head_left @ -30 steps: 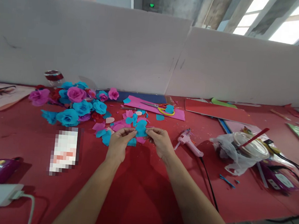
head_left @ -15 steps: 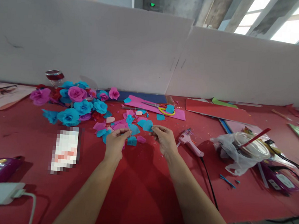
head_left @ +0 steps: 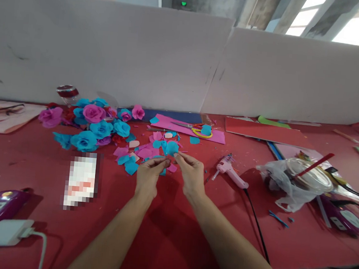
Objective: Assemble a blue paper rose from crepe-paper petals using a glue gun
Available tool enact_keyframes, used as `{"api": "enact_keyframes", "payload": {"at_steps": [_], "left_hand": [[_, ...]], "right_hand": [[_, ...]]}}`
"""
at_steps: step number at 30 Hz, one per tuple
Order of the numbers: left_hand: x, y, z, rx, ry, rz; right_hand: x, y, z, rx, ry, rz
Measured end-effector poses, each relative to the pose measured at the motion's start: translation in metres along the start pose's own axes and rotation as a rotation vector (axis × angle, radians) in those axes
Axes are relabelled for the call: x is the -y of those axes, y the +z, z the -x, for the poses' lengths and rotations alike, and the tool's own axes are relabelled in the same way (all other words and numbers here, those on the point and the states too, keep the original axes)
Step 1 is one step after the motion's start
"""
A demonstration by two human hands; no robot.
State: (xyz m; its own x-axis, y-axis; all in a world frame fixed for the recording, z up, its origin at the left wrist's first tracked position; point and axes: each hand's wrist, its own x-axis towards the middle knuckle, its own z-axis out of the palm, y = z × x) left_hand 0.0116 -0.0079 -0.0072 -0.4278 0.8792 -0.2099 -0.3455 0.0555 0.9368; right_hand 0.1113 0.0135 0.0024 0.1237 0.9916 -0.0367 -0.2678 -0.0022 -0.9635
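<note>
My right hand (head_left: 192,173) pinches a rounded blue paper petal (head_left: 172,148) between thumb and fingertips. Close beside it, my left hand (head_left: 149,174) is closed in a pinch below a small crumpled blue paper flower (head_left: 165,146), apparently gripping its base, which the fingers hide. Petal and flower meet or overlap in view; whether they touch I cannot tell. Loose pink paper petals (head_left: 146,152) and blue paper petals (head_left: 131,166) lie scattered behind and left of my hands.
Finished paper roses (head_left: 86,140) cluster at left. Behind lie scissors (head_left: 202,133) on a pink paper strip (head_left: 218,137). To the right are a pink glue gun (head_left: 231,172) with a black cord, and a lidded tub (head_left: 309,175) in plastic. Purple power strips (head_left: 6,203) sit at both sides.
My hands have come closer together. The left has moved right with the small blue flower, and the right has brought its blue petal left, up against or beside the flower.
</note>
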Motion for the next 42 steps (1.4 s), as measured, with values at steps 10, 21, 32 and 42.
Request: {"api": "enact_keyframes", "payload": {"at_steps": [10,21,32,42], "left_hand": [[0.005,0.004,0.004,-0.091,0.03,-0.004],[0.009,0.004,0.003,-0.14,0.089,-0.02],[0.009,0.005,0.006,-0.123,0.068,0.007],[0.008,0.004,0.004,-0.104,0.066,0.049]], "right_hand": [[-0.009,0.005,0.01,-0.047,-0.137,-0.012],[-0.017,0.01,0.017,-0.015,-0.186,0.033],[-0.021,0.011,0.018,0.029,-0.161,0.046],[-0.025,0.008,0.016,0.038,-0.138,-0.039]]}}
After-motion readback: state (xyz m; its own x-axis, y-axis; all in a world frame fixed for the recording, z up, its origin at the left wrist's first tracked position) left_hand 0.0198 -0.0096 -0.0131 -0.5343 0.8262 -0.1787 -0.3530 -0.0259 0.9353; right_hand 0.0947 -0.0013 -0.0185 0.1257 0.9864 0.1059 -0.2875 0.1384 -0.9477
